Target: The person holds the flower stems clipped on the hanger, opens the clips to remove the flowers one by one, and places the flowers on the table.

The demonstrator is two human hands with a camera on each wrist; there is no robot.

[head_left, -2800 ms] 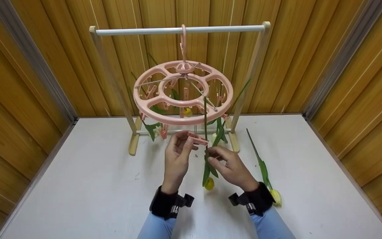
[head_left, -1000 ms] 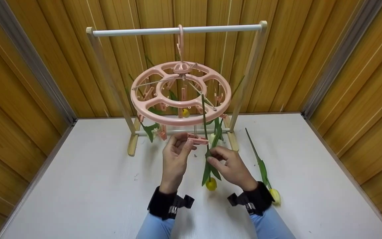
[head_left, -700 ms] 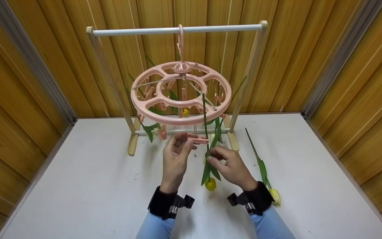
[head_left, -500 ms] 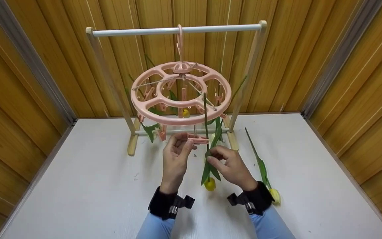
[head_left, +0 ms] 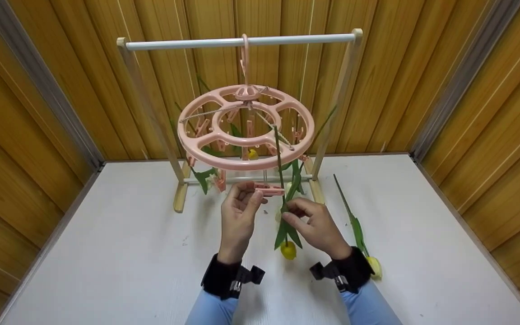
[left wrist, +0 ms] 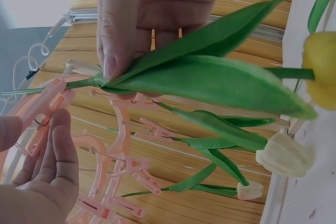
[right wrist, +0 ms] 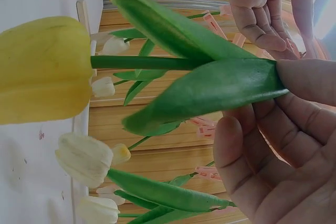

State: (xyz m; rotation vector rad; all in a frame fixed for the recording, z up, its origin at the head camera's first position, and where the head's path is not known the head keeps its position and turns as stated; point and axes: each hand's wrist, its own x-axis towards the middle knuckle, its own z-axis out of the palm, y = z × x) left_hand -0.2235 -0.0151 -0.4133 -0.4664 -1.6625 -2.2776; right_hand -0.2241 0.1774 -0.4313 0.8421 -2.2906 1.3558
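Pinched in my left hand (head_left: 238, 221) is a pink clothespin (head_left: 271, 192), held level below the front rim of the round pink clip hanger (head_left: 242, 166). Its far end reaches the stem of a yellow tulip (head_left: 289, 250), and in the left wrist view the clothespin (left wrist: 39, 103) overlaps that stem. My right hand (head_left: 321, 225) pinches the tulip between thumb and fingers where the leaves (right wrist: 210, 93) meet the stem. The bloom points down and the stem rises in front of the hanger's rim.
The hanger hooks over a white bar (head_left: 188, 44) on a wooden stand (head_left: 180, 196). Several tulips, such as a white tulip (left wrist: 283, 155), hang upside down from its clips. Another yellow tulip (head_left: 374, 267) lies on the white table (head_left: 129, 253) at the right.
Since the oldest frame, the clothespin has turned more level in my left hand. The tulip in my right hand has tilted slightly, its stem top moving left and its bloom right.
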